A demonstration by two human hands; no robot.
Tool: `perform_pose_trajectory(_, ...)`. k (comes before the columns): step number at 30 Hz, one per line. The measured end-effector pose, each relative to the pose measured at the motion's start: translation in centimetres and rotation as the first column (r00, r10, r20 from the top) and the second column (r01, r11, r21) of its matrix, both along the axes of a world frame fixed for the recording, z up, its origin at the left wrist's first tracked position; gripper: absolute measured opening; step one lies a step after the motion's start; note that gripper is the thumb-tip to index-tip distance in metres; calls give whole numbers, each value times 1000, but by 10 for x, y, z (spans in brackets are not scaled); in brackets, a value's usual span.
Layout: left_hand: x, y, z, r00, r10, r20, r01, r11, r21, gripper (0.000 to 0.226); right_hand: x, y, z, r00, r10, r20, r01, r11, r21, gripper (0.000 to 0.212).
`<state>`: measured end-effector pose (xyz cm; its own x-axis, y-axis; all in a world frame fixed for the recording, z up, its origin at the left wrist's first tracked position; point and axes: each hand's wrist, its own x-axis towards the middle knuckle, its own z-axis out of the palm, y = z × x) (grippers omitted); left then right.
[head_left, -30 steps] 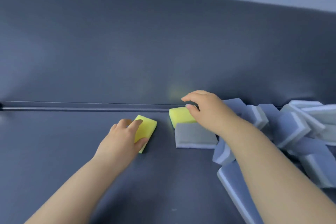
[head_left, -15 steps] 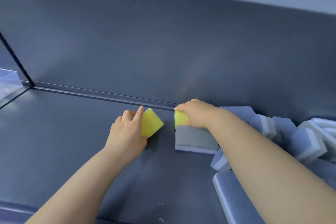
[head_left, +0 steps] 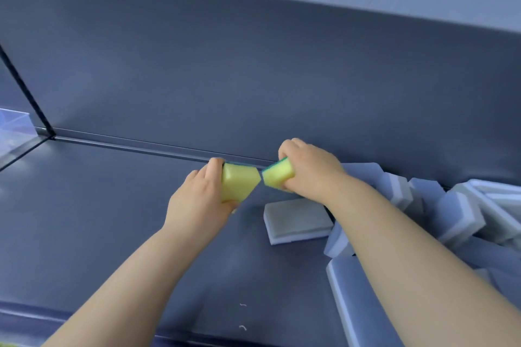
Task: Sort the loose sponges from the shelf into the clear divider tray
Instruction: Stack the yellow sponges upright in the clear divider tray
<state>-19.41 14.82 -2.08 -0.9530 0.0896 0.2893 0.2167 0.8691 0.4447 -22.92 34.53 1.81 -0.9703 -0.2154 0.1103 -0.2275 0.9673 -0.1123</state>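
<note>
My left hand [head_left: 197, 200] grips a yellow sponge [head_left: 238, 183] lifted off the dark shelf. My right hand [head_left: 310, 169] grips a second yellow sponge with a green edge [head_left: 277, 173], also raised; the two sponges' corners nearly touch. A grey-and-white sponge [head_left: 296, 220] lies flat on the shelf below my right wrist. A pile of several grey-white sponges [head_left: 465, 211] lies jumbled at the right. A corner of the clear divider tray [head_left: 14, 127] shows at the far left edge.
The dark shelf floor [head_left: 112, 220] stretches left of my hands toward a thin black upright divider [head_left: 28, 87]. The shelf's back wall [head_left: 253, 79] rises behind. The front lip [head_left: 141, 327] runs along the bottom.
Both hands have lifted their yellow sponges off the shelf and brought them together. The flat grey sponge under the right one is now uncovered. The view has shifted left, showing more of the tray.
</note>
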Motion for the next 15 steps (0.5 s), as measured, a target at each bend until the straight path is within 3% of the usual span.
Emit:
perform_pose_trajectory(3, 7, 0, 16, 1000, -9, -22, 12, 991, 134, 75, 22, 12, 17, 989, -114, -95, 80, 947, -310, 33)
perform_pose_trajectory(6, 14, 0, 29, 995, -53, -82, 71, 969, 237, 71, 48, 20, 27, 976, -169, -137, 77, 857, -510, 33)
perform_pose_trajectory(10, 26, 5, 38, 983, -127, -132, 161, 943, 290, 49, 78, 25, 26, 972, -181, -149, 64, 818, -572, 34)
perform_pose_trajectory(15, 44, 15, 39, 972, -152, -179, 193, 952, 239, 46, 101, 25, 8, 975, -186, -119, 84, 809, -582, 32)
